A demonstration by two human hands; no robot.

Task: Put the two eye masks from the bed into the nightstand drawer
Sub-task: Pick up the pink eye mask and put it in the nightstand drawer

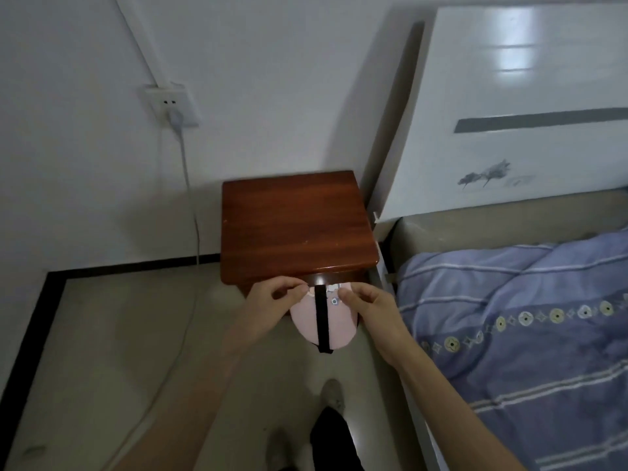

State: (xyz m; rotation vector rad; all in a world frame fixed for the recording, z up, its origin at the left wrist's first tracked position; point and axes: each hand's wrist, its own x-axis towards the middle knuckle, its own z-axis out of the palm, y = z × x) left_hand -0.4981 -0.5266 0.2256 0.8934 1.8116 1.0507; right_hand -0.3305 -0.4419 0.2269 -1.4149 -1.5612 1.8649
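The pale pink, rounded fabric eye mask (307, 326) hangs lengthwise with a black elastic strap (321, 321) running down its middle and small printed patches near its top edge. The left hand (272, 305) pinches the mask's upper left corner with fingers narrowed together; the right hand (368, 309) pinches the upper right corner the same way. The mask dangles between both hands, just in front of the reddish-brown wooden nightstand (295, 229) at 12 o'clock. I count 1 mask, 2 hands, 1 nightstand. At 3 o'clock lies the bed's blue striped quilt (530, 321); whether the drawer is open cannot be told.
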